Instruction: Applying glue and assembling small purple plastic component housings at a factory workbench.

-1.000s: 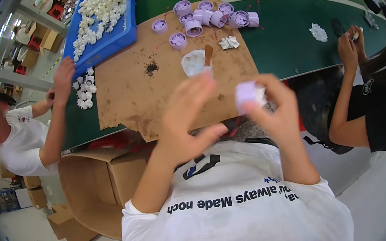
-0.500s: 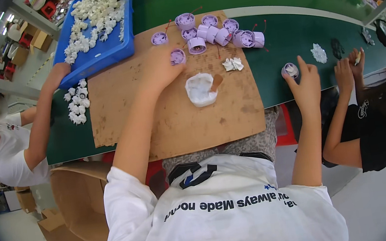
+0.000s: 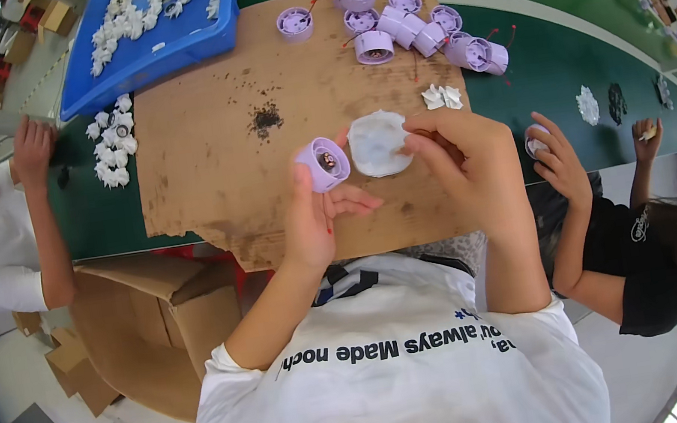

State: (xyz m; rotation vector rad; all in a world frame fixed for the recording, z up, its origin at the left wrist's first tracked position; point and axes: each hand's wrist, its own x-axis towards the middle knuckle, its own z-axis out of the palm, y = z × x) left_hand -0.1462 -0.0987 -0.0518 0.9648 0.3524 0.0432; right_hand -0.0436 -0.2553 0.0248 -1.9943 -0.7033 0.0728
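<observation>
My left hand (image 3: 313,215) is closed around a light purple round plastic housing (image 3: 323,164); its open end shows copper-coloured parts inside. My right hand (image 3: 469,158) is at the right rim of a shallow white dish (image 3: 379,145) on the cardboard. Its thumb and index finger are pinched together there; whatever they hold is hidden. Beyond my hands lie several more purple housings (image 3: 407,24), some with red wires. One purple housing (image 3: 295,24) stands apart from them, farther left. A few crumpled white pieces (image 3: 442,97) sit behind my right hand.
A stained cardboard sheet (image 3: 203,170) covers the green table. At the left are a blue tray (image 3: 153,63) of white pieces, a loose white cluster (image 3: 114,143) and a co-worker. Black granules (image 3: 265,120) lie on the cardboard. At right, a co-worker's hand (image 3: 560,159) covers a round part.
My left hand has brought a purple housing from the far group toward me. My right hand has left the round part at the right and moved to the dish. A co-worker's hand now holds that part.
</observation>
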